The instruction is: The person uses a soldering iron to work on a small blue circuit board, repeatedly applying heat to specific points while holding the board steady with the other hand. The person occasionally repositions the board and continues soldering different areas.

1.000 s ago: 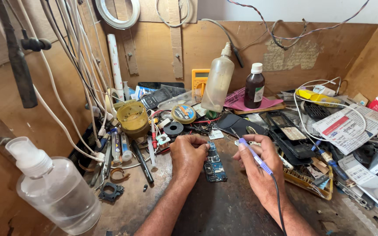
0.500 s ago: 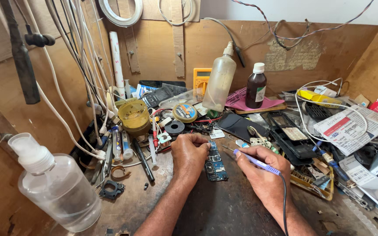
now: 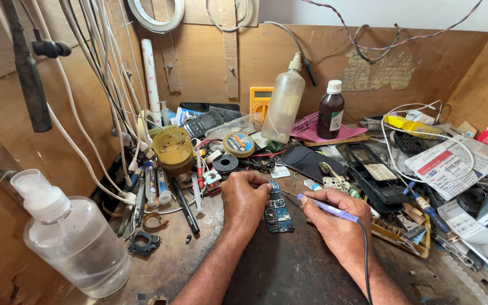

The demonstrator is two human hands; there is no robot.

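Observation:
A small blue circuit board (image 3: 278, 212) lies on the dark mat (image 3: 289, 271) in the middle of the bench. My left hand (image 3: 245, 197) rests on the board's left edge, its fingertips pinching the top end. My right hand (image 3: 334, 223) grips a purple-handled soldering iron (image 3: 327, 208) like a pen. Its thin metal tip points left and sits just beside the board's upper right edge. The iron's black cord runs down over my right wrist.
A clear pump bottle (image 3: 72, 243) stands near left. Behind the board lie a solder reel (image 3: 238, 144), a yellow pot (image 3: 172, 149), a squeeze bottle (image 3: 284, 107), a brown bottle (image 3: 331, 110), phone frames (image 3: 377, 175) and papers (image 3: 453, 164). White cables (image 3: 86, 113) hang at left.
My right hand lowered the soldering iron and brought its tip left, close to the board's upper edge. My left hand stayed on the board.

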